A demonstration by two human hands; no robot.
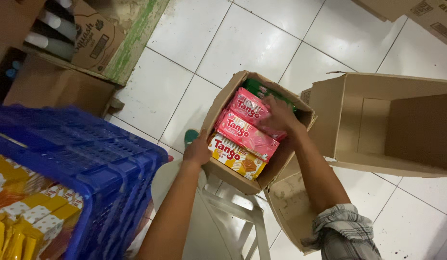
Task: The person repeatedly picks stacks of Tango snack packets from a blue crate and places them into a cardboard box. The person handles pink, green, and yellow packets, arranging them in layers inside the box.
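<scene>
Floor tiles point(242, 38), white, fill the frame behind everything. Next in size we log a blue plastic crate point(88, 159) at 8 o'clock, with yellow snack packs point(26, 212) showing under its rim. At 3 o'clock an empty cardboard box point(377, 125) lies on its side, open mouth toward us. At 11 o'clock another carton point(88, 38) sits on a shelf with pale bottles point(50, 24) beside it. Dead centre we see a small open cardboard box point(223, 173) resting on a white plastic stool point(233, 212), a flattened carton flap point(291, 207) just at its 5 o'clock. Inside this box: two pink wafer packs point(245, 127) stacked flat, an orange-white wafer pack point(235, 156) at the 7 o'clock end, a green pack point(262, 89) at the 1 o'clock end, mostly hidden. Left hand point(197, 151) grips the box wall at its 9 o'clock side, fingers curled over the edge, thumb not visible. Right hand point(281, 118), plaid cuff point(343, 226) rolled up the forearm, lies on the top pink pack at 2 o'clock, fingers pressed together and bent down; motion blur, so we cannot tell if it pinches the pack
</scene>
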